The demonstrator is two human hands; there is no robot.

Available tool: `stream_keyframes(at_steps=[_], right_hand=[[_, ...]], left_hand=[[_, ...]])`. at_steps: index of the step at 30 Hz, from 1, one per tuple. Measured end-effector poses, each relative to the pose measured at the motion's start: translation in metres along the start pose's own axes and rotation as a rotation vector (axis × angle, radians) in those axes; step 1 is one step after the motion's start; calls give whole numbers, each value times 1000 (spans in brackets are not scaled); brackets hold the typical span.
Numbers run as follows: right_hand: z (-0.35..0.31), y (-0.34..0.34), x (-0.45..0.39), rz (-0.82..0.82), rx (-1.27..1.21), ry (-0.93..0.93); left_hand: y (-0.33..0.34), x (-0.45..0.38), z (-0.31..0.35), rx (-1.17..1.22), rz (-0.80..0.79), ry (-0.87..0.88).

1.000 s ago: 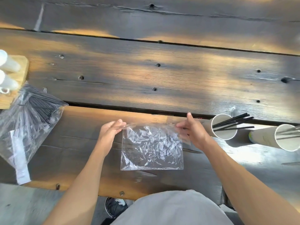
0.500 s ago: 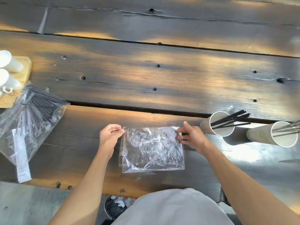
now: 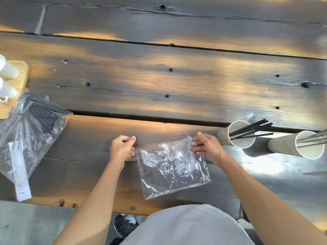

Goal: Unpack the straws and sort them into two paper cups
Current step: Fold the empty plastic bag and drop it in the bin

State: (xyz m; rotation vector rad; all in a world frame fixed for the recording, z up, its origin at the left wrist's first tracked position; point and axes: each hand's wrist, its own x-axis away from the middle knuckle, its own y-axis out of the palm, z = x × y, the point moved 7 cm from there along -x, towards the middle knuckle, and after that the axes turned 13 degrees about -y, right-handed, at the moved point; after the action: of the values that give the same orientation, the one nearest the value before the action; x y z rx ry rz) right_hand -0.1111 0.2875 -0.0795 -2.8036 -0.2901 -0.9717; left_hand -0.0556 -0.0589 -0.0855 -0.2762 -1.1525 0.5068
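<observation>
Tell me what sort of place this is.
Probably a café or drinks counter, possibly outdoors: a weathered plank table in patchy sunlight, paper cups holding black straws, and a bulk bag of straws awaiting unpacking.

Warm, patchy light across the dark wooden counter (image 3: pixel 159 82), amber streaks in the upper left and centre of the frame, strong white glare at lower right, crinkled clear bag (image 3: pixel 174 167) glinting, wide-angle bending at the edges, slight softness overall
</observation>
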Motion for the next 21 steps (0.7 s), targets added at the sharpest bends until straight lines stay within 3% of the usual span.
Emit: stream_keyframes(at_steps=[8, 21], right_hand=[[-4, 1, -8, 17, -14, -13], [8, -12, -15, 51, 99, -23]], left_hand=[[22, 10, -2, 140, -325, -217], [16, -6, -10, 146, -205, -101]])
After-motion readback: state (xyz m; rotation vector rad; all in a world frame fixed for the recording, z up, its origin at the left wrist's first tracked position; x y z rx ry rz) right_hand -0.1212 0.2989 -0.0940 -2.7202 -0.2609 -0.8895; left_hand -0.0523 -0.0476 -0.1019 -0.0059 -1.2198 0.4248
